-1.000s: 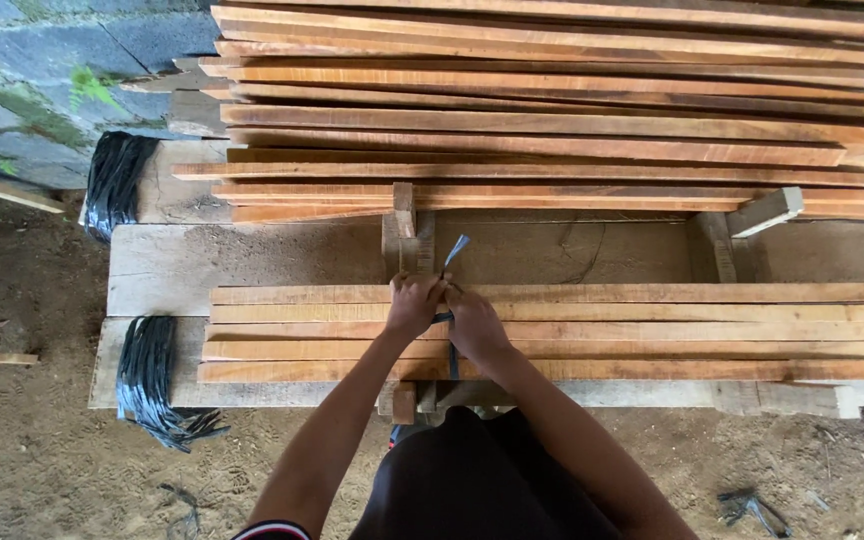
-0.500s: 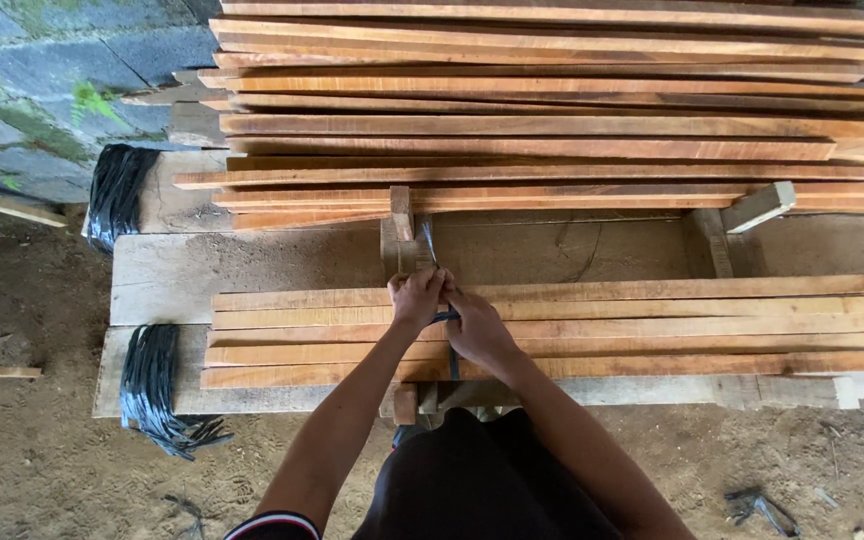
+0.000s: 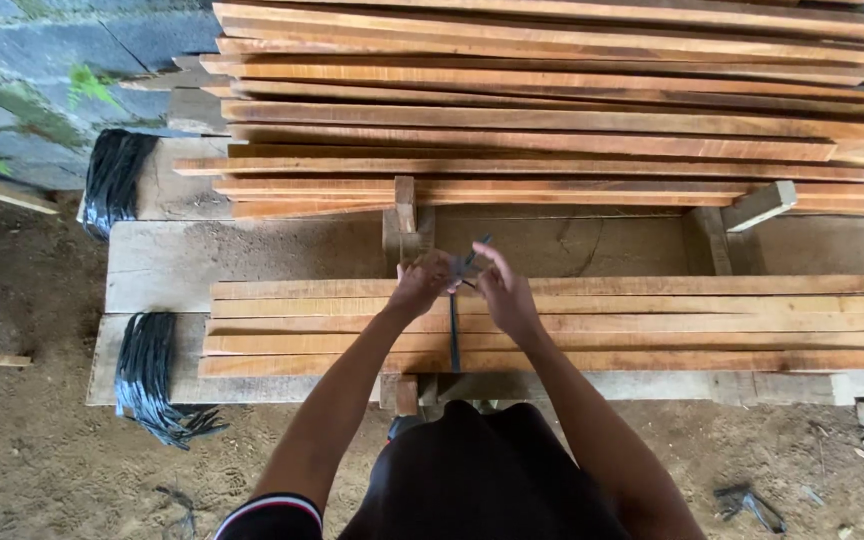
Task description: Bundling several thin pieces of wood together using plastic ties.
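light: soft, even daylight | shadows: faint | focus: sharp; slight blur on fingers | edges: mild wide-angle bowing

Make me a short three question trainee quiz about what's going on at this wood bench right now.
1. True or false: both hands, the left hand and the right hand, are at the dark strap that crosses the flat bundle of wooden slats.
2. Where do the two bunches of black straps hang? A) from the left end of the bench B) from the far stack of slats C) on the stone wall
3. Fill in: the far stack of slats lies ____ the bundle being tied.

Key
1. True
2. A: one bunch of black straps nearer, another farther, at the end of the bench.
3. Beyond
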